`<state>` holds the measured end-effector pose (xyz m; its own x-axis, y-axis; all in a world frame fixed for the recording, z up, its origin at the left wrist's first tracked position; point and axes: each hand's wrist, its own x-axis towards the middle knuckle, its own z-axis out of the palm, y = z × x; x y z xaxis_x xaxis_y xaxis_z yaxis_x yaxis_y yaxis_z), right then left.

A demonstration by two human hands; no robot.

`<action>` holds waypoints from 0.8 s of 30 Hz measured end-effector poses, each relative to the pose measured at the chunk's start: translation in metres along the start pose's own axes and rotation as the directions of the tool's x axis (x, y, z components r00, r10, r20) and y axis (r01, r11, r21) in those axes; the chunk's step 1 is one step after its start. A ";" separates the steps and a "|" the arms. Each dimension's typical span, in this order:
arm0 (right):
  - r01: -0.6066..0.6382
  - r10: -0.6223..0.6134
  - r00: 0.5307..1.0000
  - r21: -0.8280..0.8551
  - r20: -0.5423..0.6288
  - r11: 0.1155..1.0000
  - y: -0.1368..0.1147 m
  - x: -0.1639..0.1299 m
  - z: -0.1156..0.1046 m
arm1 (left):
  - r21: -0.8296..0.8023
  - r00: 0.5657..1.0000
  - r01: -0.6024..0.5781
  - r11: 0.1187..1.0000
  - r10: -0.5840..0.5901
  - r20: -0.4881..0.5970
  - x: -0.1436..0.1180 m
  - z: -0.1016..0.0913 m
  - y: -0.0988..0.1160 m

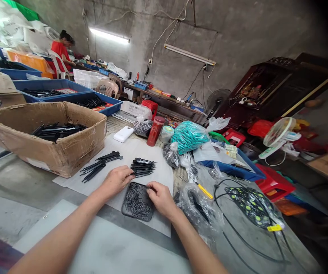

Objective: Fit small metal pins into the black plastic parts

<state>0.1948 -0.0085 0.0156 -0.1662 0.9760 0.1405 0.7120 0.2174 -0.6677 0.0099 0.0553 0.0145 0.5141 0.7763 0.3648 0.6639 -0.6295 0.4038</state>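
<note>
My left hand (118,180) is closed, with thumb and fingertips pinched on the near end of a slim black stick beside a neat stack of black sticks with thin pointed tips (143,167). My right hand (161,198) has its fingers pressed together at the upper right corner of a small black tray (123,212); what they hold, if anything, is hidden. Many short dark metal pins (137,201) lie loose inside the tray. Left of the stack, more black sticks (98,165) lie fanned out on a white sheet (152,224).
A cardboard box (80,152) of black parts stands at left. Behind are a white power bank (123,134), a red flask (155,131) and a bag of teal pieces (191,136). At right lie a yellow-handled tool (204,191) and cables (246,243). A person in red (59,51) sits far back.
</note>
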 end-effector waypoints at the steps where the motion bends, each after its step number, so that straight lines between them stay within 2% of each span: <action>1: 0.007 -0.006 1.000 -0.088 0.015 0.996 -0.002 0.001 0.000 | -0.004 1.000 0.001 1.000 -0.001 0.003 0.000 0.000 0.000; 6: -0.009 0.068 0.991 -0.452 0.115 0.892 -0.013 0.004 0.006 | -0.014 1.000 0.004 1.000 -0.004 0.011 0.000 0.001 -0.001; 9: 0.043 0.071 0.981 -0.560 0.180 0.827 -0.017 0.006 0.011 | -0.016 1.000 0.006 1.000 -0.006 0.017 0.000 0.001 -0.001; 13: 0.133 0.021 0.972 -0.620 0.236 0.774 -0.020 0.008 0.013 | -0.016 1.000 0.005 1.000 -0.005 0.029 0.000 -0.001 0.001; 16: 0.159 0.006 0.967 -0.622 0.256 0.766 -0.019 0.007 0.012 | -0.009 1.000 -0.001 1.000 0.001 0.029 0.000 -0.001 0.001; 19: 0.112 0.025 0.974 -0.573 0.226 0.812 -0.014 0.006 0.010 | -0.006 1.000 -0.006 1.000 0.006 0.026 0.000 -0.001 0.001; 21: 0.071 0.019 0.983 -0.479 0.181 0.875 -0.012 0.004 0.008 | -0.012 0.999 -0.011 1.000 0.011 0.033 0.000 -0.001 0.001; 24: 0.037 -0.016 0.996 -0.254 0.082 0.966 -0.009 0.001 0.003 | -0.017 0.998 -0.037 0.999 0.037 0.047 0.000 -0.001 0.003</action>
<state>0.1860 -0.0098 0.0191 -0.2333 0.9681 0.0910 0.8556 0.2489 -0.4540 0.0110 0.0529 0.0168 0.5637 0.7530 0.3395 0.6355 -0.6579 0.4042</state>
